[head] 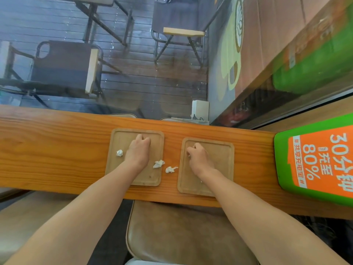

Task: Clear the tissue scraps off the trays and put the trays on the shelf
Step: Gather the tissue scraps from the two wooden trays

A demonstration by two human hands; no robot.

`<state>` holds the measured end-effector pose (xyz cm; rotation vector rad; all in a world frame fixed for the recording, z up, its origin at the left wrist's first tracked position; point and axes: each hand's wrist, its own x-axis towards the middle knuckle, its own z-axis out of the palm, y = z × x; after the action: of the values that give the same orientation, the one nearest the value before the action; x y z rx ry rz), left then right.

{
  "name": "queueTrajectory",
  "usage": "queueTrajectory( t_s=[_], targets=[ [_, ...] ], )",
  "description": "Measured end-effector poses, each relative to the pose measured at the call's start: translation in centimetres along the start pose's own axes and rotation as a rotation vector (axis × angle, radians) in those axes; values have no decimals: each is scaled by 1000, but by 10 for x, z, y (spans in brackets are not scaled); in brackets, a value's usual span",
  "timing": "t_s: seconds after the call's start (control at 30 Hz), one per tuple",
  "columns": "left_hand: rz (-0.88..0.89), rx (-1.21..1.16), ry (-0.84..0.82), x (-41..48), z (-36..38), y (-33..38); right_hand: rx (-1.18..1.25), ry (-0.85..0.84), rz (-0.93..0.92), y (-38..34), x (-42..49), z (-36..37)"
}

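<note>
Both hands — left, right — curl into fists on two side-by-side trays, scraps around.

glossy varnished wood counter with heavy orange grain, two pale matt wooden trays, crumpled white tissue paper scraps, worn brown leather-look stool seat, shiny plastic green and orange charging sign
</note>
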<state>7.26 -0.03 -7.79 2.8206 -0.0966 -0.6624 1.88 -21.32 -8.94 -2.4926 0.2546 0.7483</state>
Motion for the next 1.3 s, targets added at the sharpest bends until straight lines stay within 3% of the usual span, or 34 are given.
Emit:
queueTrajectory(
  t_s=[0.43, 0.6, 0.8, 1.1, 1.3],
  targets=[
    [-7, -122, -21, -35, -17, -20, 11, 95, -21, -22, -33, -16],
    [-39, -128, -97, -62, -15, -31, 5, 33, 51, -31, -54, -11],
    [-30, -83, -244, -91, -11, -46, -97, -209, 131, -35, -77, -2],
    [-7, -29, -294, -105, -14, -60, -62, -173, 209, -35, -87, 1],
    [56, 65, -237, -100, -11, -64, -34, -150, 224, -29, -88, 1]
  ],
)
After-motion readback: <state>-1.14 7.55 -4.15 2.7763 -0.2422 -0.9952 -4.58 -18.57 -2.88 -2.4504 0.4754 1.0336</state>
